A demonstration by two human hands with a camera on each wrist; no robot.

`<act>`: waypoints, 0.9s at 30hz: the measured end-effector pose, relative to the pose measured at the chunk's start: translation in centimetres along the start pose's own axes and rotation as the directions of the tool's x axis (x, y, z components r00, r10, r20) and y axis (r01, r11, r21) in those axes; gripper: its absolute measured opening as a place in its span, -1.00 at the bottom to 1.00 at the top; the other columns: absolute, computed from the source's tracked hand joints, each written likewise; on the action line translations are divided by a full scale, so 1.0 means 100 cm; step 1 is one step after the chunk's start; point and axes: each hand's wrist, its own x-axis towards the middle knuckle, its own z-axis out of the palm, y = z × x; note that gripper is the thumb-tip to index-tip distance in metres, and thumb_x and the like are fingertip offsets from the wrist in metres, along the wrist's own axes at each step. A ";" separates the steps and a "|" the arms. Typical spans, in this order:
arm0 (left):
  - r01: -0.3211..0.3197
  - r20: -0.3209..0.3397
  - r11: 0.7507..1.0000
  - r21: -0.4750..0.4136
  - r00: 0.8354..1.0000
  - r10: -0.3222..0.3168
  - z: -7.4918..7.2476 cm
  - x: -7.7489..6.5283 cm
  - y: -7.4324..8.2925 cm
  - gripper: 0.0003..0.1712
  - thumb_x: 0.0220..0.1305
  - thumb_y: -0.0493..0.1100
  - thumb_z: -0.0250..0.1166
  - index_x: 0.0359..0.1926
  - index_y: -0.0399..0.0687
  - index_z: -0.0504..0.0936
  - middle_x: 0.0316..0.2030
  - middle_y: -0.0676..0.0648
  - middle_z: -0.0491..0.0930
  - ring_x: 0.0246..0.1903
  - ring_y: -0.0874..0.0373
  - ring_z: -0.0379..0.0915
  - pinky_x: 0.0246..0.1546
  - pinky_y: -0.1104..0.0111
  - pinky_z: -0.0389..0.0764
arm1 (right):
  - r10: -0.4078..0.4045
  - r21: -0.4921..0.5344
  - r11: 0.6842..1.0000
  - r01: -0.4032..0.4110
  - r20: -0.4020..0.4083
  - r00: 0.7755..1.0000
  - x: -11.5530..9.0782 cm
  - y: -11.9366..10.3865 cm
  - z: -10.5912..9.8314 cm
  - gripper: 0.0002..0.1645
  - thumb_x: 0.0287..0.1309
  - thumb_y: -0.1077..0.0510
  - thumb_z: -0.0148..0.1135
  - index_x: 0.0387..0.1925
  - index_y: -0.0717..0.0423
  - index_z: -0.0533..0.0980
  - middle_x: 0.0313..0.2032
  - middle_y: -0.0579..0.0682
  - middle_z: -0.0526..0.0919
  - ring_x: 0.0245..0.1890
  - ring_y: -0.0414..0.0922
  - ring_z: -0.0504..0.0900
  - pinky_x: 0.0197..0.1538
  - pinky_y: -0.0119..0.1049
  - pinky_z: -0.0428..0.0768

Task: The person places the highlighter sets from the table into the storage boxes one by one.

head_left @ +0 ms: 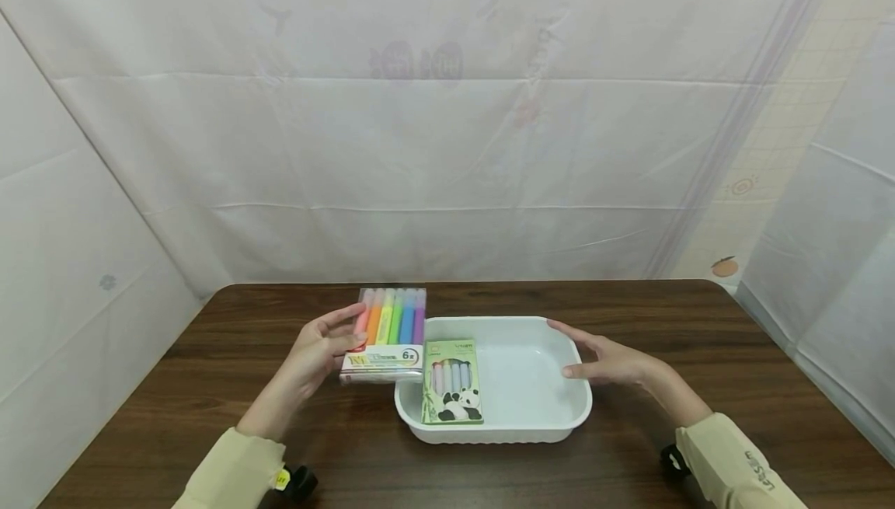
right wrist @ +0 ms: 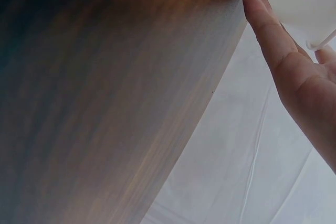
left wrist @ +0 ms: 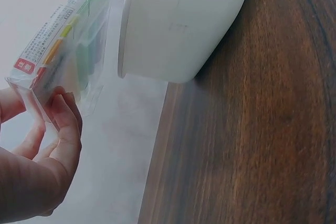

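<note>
A clear pack of several coloured highlighters (head_left: pixel 395 321) is held at its left side by my left hand (head_left: pixel 320 355), raised beside the left end of a white plastic tray (head_left: pixel 538 373). The left wrist view shows thumb and fingers gripping the edge of the pack (left wrist: pixel 79 40), with the tray's outer wall (left wrist: pixel 173 30) to its right. Inside the tray, on the left, lies a green box with a panda picture (head_left: pixel 453 400). At the tray's right end my right hand (head_left: pixel 615 360) holds the rim, thumb over it and fingers along the outer wall.
A dark brown wooden table (head_left: pixel 349 458) carries the tray. White cloth sheets (head_left: pixel 447 144) hang behind the table and at both sides. A black wrist strap shows at each light sleeve (head_left: pixel 234 474).
</note>
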 end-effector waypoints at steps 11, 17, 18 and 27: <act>-0.004 0.015 1.000 -0.015 1.000 0.004 0.007 -0.002 -0.001 -0.26 0.12 -0.37 0.22 0.30 -0.35 0.13 -0.21 -0.12 0.56 -0.30 0.15 0.55 -0.29 0.29 0.60 | -0.004 0.040 0.999 0.004 0.016 1.000 -0.001 0.001 0.000 -0.02 0.09 0.10 0.24 0.40 0.10 -0.11 0.33 0.38 -0.11 0.17 0.28 0.20 -0.07 0.01 0.52; -0.016 0.015 1.000 -0.016 1.000 0.016 0.012 -0.003 -0.001 -0.27 0.11 -0.38 0.23 0.29 -0.36 0.14 -0.21 -0.12 0.56 -0.30 0.16 0.55 -0.29 0.28 0.60 | -0.021 0.050 0.999 0.019 0.025 0.999 -0.001 0.001 0.000 -0.03 0.10 0.13 0.22 0.39 0.12 -0.13 0.33 0.38 -0.13 0.16 0.26 0.21 -0.08 -0.03 0.54; -0.017 0.017 1.000 -0.019 1.000 0.017 0.013 -0.003 -0.001 -0.27 0.11 -0.38 0.23 0.29 -0.37 0.14 -0.21 -0.12 0.56 -0.30 0.16 0.55 -0.29 0.28 0.60 | -0.025 0.052 0.998 0.023 0.027 0.999 -0.001 0.000 0.000 -0.03 0.11 0.14 0.22 0.39 0.13 -0.13 0.33 0.39 -0.13 0.16 0.26 0.22 -0.09 -0.03 0.54; -0.009 0.008 1.000 -0.016 1.000 0.009 0.020 -0.004 -0.003 -0.27 0.09 -0.37 0.25 0.28 -0.37 0.17 -0.21 -0.10 0.57 -0.29 0.17 0.55 -0.31 0.31 0.60 | 0.005 0.101 0.995 -0.009 0.039 0.999 -0.004 -0.004 0.000 -0.02 0.13 0.13 0.20 0.39 0.13 -0.17 0.32 0.42 -0.19 0.13 0.25 0.28 -0.08 0.04 0.52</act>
